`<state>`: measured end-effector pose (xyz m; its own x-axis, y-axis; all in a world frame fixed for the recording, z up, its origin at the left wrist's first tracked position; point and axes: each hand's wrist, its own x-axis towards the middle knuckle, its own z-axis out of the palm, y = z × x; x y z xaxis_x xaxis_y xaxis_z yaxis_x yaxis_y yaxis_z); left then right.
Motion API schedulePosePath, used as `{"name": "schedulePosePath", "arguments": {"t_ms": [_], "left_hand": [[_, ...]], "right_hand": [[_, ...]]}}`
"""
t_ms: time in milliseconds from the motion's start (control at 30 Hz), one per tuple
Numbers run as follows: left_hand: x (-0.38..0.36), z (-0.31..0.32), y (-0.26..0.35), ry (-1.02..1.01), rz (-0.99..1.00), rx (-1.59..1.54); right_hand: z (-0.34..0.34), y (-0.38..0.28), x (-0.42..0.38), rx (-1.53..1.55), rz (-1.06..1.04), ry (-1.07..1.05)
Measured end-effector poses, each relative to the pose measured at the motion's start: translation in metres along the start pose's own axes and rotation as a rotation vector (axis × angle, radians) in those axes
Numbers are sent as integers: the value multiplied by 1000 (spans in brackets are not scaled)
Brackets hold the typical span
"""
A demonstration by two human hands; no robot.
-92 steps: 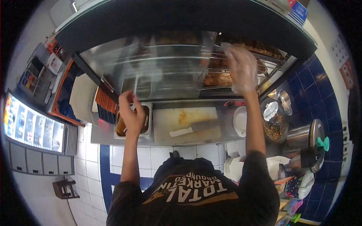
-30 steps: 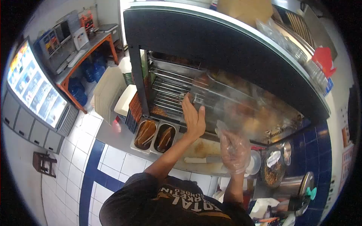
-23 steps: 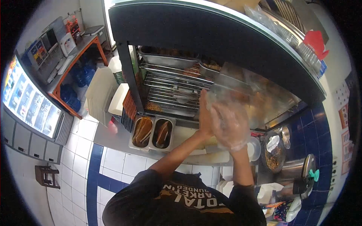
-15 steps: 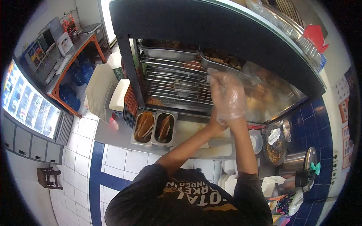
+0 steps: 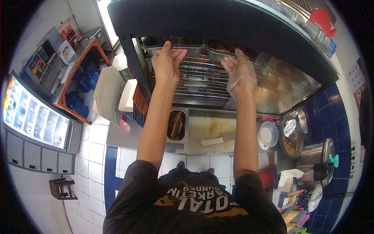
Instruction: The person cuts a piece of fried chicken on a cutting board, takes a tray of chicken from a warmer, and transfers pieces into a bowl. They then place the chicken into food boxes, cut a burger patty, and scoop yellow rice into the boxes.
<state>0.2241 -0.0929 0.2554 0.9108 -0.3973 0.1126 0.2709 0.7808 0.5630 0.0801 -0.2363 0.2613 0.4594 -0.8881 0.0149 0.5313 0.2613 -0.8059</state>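
My left hand (image 5: 168,64), bare, is raised with its fingers apart before a metal food tray (image 5: 194,50) on the upper level of a dark-framed display case (image 5: 218,23). No object shows in it. On my right hand (image 5: 240,70) is a clear plastic glove. Its fingers are spread near a second food tray (image 5: 215,55), and nothing shows in its grasp. Whether either hand touches a tray, I cannot tell. A wire rack (image 5: 210,87) lies beyond both wrists. Below, a white-handled knife (image 5: 212,141) rests on a stained cutting board (image 5: 198,124).
A metal container (image 5: 177,124) with something brown stands left of the board. Stacked boxes (image 5: 107,95) are at the left. White lids (image 5: 268,134), a mortar-like bowl (image 5: 291,144) and a steel pot (image 5: 311,154) stand at the right.
My hands were close together at the right, the left partly hidden behind the gloved right. Now they are apart, with the left moved up and left, and the view has shifted slightly.
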Motion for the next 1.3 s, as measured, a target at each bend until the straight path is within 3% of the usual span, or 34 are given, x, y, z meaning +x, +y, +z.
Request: {"name": "schedulePosePath", "arguments": {"t_ms": [433, 667, 767, 833, 900, 1000, 1133, 1167, 1300], "left_hand": [[-117, 8, -2, 231, 378, 123], [-199, -10, 30, 189, 406, 97], [-233, -5, 50, 318, 396, 121], [-256, 8, 65, 404, 383, 123], [-275, -20, 78, 306, 375, 149], [-305, -3, 92, 454, 435, 237], [-339, -46, 108, 413, 457, 304], [-342, -33, 109, 539, 511, 295], [-355, -84, 133, 482, 529, 320]], "right_hand": [[12, 8, 15, 50, 32, 74], [26, 12, 8, -27, -218, 250], [35, 20, 12, 50, -254, 248], [44, 26, 6, -15, -294, 216], [51, 31, -5, -23, -322, 196], [62, 24, -33, 16, -292, 126], [56, 35, -66, 115, -221, 53], [53, 33, -79, 143, -205, 47], [17, 15, -118, 138, -82, -44]]}}
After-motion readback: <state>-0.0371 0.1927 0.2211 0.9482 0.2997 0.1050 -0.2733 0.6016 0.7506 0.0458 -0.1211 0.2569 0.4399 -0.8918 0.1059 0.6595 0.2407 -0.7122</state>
